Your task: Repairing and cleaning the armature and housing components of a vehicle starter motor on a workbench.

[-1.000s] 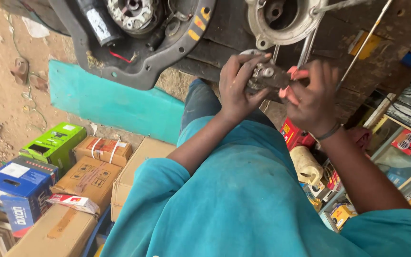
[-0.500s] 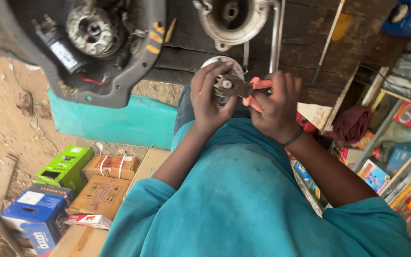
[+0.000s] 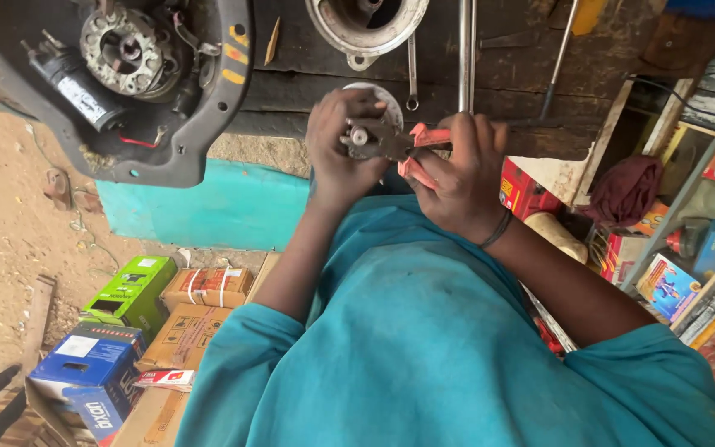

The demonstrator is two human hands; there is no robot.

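At twelve o'clock our left hand point(image 3: 337, 153) clasps a small metal part point(image 3: 367, 139) while our right hand point(image 3: 457, 170) squeezes red-handled pliers point(image 3: 411, 145) onto it.

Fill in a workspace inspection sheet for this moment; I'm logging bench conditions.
Surface: dark wooden bench, worn.
Job's things: small metal part in left hand; red-handled pliers in right hand, jaws on the part.
Clutter: steering wheel, metal housing, spanner, rods.
Grippers: both hands gripping.
Cables: red wire on the wheel.
Surroundings: cartons on dirt ground, shelves of boxed goods.
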